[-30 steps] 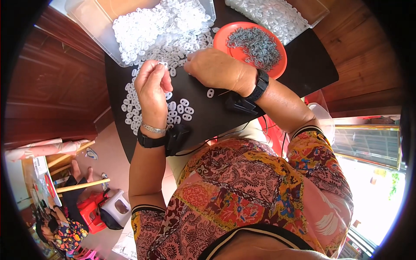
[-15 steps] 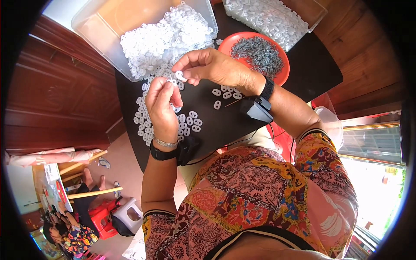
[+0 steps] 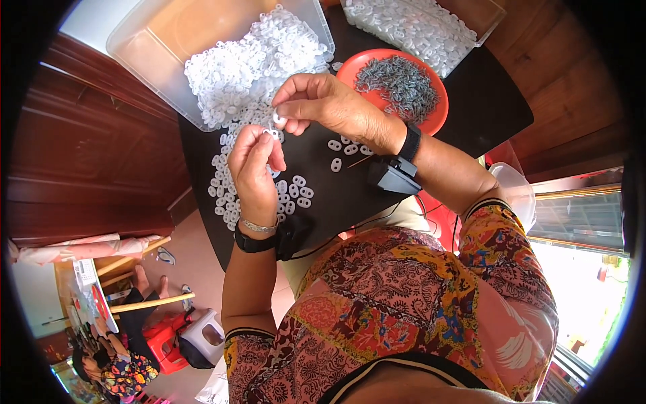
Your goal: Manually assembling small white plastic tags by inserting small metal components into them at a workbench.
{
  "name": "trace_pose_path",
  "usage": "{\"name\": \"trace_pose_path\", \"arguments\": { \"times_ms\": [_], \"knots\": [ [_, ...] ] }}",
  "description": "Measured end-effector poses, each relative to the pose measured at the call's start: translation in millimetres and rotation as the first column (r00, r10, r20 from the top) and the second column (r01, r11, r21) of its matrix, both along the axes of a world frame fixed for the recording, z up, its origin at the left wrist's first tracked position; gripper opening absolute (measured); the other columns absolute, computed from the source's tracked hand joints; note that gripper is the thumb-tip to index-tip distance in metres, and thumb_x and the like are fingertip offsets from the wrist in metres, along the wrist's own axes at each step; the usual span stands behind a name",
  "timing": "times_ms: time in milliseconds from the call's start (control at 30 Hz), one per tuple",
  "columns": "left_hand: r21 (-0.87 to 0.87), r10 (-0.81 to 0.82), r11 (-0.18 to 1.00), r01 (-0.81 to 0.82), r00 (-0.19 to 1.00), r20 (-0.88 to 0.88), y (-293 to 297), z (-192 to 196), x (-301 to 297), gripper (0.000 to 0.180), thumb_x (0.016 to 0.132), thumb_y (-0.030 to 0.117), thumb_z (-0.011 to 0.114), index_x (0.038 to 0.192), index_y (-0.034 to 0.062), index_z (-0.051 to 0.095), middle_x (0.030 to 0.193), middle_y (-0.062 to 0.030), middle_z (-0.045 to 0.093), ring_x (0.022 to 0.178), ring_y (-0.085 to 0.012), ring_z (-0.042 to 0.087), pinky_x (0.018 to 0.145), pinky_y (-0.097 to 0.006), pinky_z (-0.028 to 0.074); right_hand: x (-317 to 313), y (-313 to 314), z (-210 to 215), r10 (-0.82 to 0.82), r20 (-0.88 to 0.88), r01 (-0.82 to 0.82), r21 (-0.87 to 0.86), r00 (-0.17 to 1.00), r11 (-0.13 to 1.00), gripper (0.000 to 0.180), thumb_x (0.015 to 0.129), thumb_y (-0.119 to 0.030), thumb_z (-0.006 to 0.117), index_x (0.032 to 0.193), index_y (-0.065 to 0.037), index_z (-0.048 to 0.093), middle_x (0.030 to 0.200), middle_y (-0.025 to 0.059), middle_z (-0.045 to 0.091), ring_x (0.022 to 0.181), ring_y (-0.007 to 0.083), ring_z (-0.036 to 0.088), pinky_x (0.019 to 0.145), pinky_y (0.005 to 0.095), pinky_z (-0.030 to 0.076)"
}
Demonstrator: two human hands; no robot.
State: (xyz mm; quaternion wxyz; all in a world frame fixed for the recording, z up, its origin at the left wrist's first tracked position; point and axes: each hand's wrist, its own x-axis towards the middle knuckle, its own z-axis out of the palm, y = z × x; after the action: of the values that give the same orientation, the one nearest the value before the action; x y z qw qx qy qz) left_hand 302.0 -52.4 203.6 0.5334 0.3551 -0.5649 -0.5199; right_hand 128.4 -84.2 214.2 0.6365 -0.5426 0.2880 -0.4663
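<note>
My left hand (image 3: 254,172) is closed in a pinch on a small white oval plastic piece with two holes (image 3: 271,133). Just above it, the thumb and fingers of my right hand (image 3: 326,104) grip another white plastic piece (image 3: 278,118), partly covered by the fingertips. The two pieces are very close; I cannot tell whether they touch or are linked. Loose white two-hole pieces (image 3: 296,191) lie on the dark table (image 3: 336,202) around my left hand. A few more (image 3: 336,164) rest below my right wrist.
A clear bin (image 3: 151,74) at far left spills white pieces onto the table. An orange-red plate (image 3: 441,111) holds small grey metal hooks (image 3: 400,84). Behind it stands another clear bin (image 3: 494,17) of white pieces. A thin stick (image 3: 360,161) lies near my right wrist. Another person (image 3: 121,367) sits at lower left.
My right hand has shifted slightly, and its thumb now covers more of the white piece it grips. My left hand stays nearly in place, still pinching its piece.
</note>
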Motion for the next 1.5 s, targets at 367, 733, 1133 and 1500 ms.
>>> {"name": "trace_pose_path", "arguments": {
  "times_ms": [367, 733, 1133, 1500],
  "knots": [
    [-0.001, -0.008, 1.000, 0.008, 1.000, 0.016, -0.5, -1.8, -0.1, 0.016, 0.091, 0.016, 0.046, 0.086, 0.0017, 0.051, 0.063, -0.0033, 0.049, 0.052, -0.0093, 0.042, 0.050, -0.022, 0.033, 5.6, 2.8, -4.5, -0.068, -0.003, 0.068, 0.010, 0.998, 0.998, 0.011, 0.084, -0.010, 0.067, 0.089, -0.002, 0.064, 0.077, 0.0021, 0.064, 0.067, 0.0087, 0.059, 0.060, 0.0214, 0.049],
    [0.029, 0.025, 0.999, -0.027, 0.998, 0.052, -1.5, -2.1, 0.3, 0.016, 0.089, 0.015, 0.048, 0.077, 0.0040, 0.051, 0.058, 0.0000, 0.045, 0.048, -0.0069, 0.038, 0.046, -0.021, 0.030, -0.6, 1.3, 0.4, -0.047, -0.004, 0.048, 0.049, 0.999, 0.998, 0.014, 0.085, -0.011, 0.065, 0.095, -0.001, 0.063, 0.080, 0.0012, 0.063, 0.069, 0.0072, 0.058, 0.063, 0.0202, 0.047],
    [0.030, 0.048, 0.998, -0.051, 0.994, 0.097, 0.3, 2.2, -0.8, 0.016, 0.086, 0.012, 0.048, 0.073, 0.0040, 0.051, 0.056, 0.0013, 0.043, 0.047, -0.0059, 0.036, 0.046, -0.021, 0.028, 3.7, 3.9, -2.7, -0.113, -0.091, 0.100, -0.135, 0.989, 0.986, 0.010, 0.086, -0.008, 0.064, 0.095, -0.002, 0.064, 0.083, -0.0008, 0.063, 0.071, 0.0048, 0.055, 0.064, 0.0197, 0.047],
    [0.041, 0.056, 0.997, -0.060, 0.994, 0.096, 0.2, 2.2, -1.2, 0.017, 0.085, 0.012, 0.051, 0.070, 0.0044, 0.049, 0.058, 0.0023, 0.042, 0.048, -0.0042, 0.035, 0.043, -0.020, 0.026, 7.0, 8.5, -2.6, -0.233, -0.173, 0.172, -0.308, 0.957, 0.936, 0.008, 0.086, -0.006, 0.065, 0.093, -0.002, 0.064, 0.082, -0.0025, 0.062, 0.073, 0.0025, 0.053, 0.065, 0.0185, 0.045]
  ]
}}
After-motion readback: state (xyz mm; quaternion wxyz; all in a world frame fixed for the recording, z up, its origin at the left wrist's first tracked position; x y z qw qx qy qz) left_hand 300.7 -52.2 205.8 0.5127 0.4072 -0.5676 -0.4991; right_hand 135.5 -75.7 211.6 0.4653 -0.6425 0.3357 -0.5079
